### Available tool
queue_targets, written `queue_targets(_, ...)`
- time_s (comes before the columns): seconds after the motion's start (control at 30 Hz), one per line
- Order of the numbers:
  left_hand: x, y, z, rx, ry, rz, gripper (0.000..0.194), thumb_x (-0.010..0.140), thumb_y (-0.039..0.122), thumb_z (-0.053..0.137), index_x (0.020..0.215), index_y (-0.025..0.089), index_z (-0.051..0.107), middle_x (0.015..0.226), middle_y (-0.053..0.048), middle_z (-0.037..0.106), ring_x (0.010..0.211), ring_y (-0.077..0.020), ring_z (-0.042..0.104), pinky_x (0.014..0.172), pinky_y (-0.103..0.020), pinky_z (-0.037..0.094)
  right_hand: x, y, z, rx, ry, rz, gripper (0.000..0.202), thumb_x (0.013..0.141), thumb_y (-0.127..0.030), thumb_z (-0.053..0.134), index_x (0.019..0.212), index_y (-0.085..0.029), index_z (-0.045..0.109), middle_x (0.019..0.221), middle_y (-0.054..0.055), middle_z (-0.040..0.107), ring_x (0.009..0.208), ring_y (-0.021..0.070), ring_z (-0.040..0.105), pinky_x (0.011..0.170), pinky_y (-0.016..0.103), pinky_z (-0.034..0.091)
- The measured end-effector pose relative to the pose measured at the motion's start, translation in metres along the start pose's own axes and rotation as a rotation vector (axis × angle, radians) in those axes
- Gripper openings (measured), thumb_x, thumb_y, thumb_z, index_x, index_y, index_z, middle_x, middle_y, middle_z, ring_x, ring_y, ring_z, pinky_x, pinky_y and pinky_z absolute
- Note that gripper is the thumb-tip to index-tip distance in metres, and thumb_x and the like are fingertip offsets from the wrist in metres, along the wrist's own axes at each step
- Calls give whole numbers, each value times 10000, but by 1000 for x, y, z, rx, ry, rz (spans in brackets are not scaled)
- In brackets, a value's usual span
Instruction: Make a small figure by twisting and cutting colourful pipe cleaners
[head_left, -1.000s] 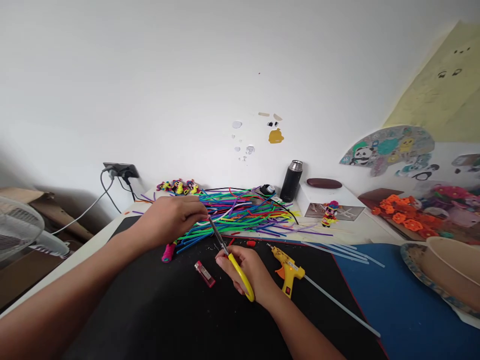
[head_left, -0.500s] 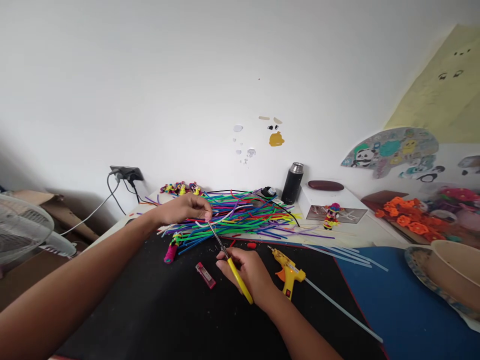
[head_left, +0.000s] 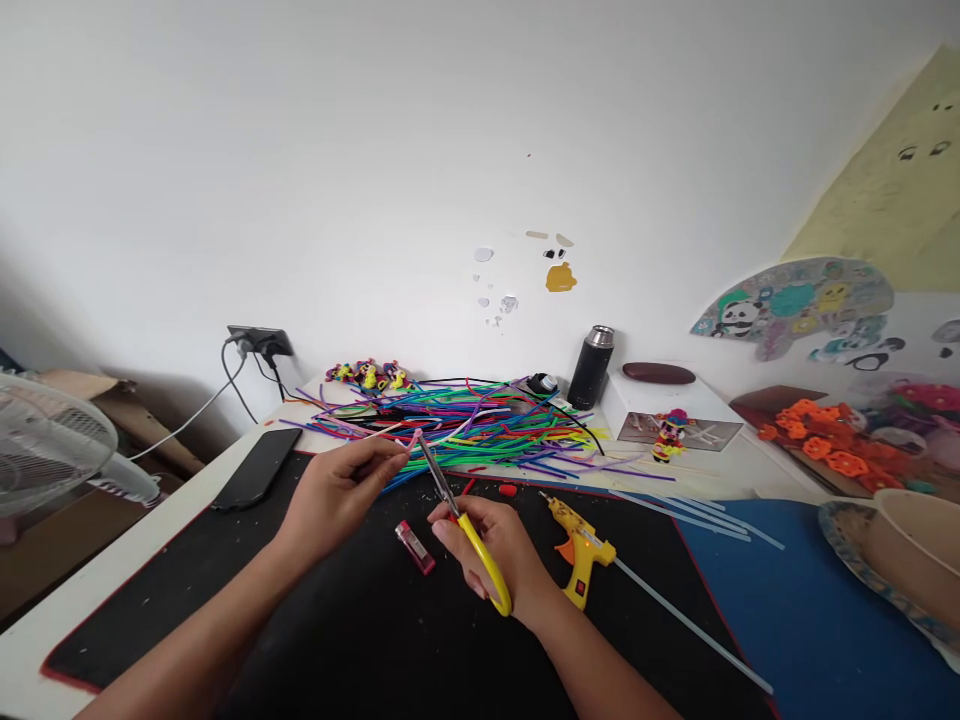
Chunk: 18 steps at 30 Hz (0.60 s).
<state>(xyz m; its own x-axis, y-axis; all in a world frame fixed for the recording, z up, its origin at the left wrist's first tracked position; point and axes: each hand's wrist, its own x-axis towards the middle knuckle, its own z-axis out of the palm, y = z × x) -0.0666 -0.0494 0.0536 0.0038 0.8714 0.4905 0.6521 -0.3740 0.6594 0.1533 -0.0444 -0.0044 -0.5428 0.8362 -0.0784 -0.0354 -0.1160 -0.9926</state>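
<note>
Left hand point(head_left: 337, 495) now lower; scissors point(head_left: 464, 522) alongside

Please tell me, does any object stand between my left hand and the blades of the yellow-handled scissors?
Nothing visible does: the left hand holds a small pale piece close to the tips of the scissors. The coloured stems lie beyond, and the lighter lies on the black mat below.

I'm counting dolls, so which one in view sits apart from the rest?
The doll in front of the white box; the other three dolls in view sit clustered at the back left.
</note>
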Motion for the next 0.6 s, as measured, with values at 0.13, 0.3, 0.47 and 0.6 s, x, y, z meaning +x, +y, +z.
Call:
queue_targets(0.13,8,13,-16,376,1,384,228,1015,360,595,939,242,775,853,-22,796,732,-174,713,677,-265,502,0,4,0,-9,-40,13,553,828,-692,707,1012,-171,682,559,-90,447,324,60,374,332,194,261)
queue_targets(0.3,46,32,-31,684,-309,642,287,998,193,505,839,256,735,749,-29,708,683,-188,634,584,-287,421,6,20,1,-187,41,-36,308,878,-468,731,981,-178,742,647,-34,576,459,86,485,440,201,343)
queue_targets(0.47,93,31,-28,494,-662,477,265,992,249,533,826,238,739,835,-12,744,769,-169,660,677,-260,444,7,23,-5,-313,50,-118,247,878,-398,747,999,-186,788,672,-17,626,561,109,525,516,203,364)
queue_targets(0.6,114,8,-23,109,-761,147,260,919,402,638,813,200,762,773,-6,732,720,-159,637,698,-256,462,6,13,-10,-276,29,-71,314,875,-443,767,1065,-194,782,578,-52,547,438,85,441,450,203,323)
